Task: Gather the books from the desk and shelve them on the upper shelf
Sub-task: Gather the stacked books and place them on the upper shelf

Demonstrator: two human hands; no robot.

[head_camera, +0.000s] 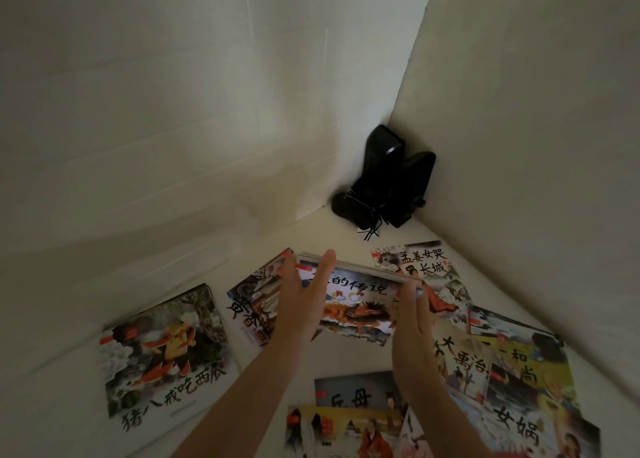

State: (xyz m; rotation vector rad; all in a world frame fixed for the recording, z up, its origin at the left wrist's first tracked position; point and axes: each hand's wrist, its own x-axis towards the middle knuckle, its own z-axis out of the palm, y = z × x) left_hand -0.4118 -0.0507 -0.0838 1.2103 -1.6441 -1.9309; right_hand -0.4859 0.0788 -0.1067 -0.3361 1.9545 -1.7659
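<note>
Glossy picture books (166,357) lie scattered beside and below the hands on the white tabletop (349,357). Between the flat left hand (304,301) and right hand (412,322), a small stack (356,305) is pressed; even pressure should be kept while it is squared and lifted.

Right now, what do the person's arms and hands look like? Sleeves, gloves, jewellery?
Both forearms are bare as far as the frame shows, no sleeves visible. Left hand and right hand are ungloved; no rings, watch or markings visible. Motion blur softens the fingers.

Both hands, left (304,305) and right (414,333), clasp a stack of picture books (356,305) by its sides above the book-strewn white surface (62,405).
</note>
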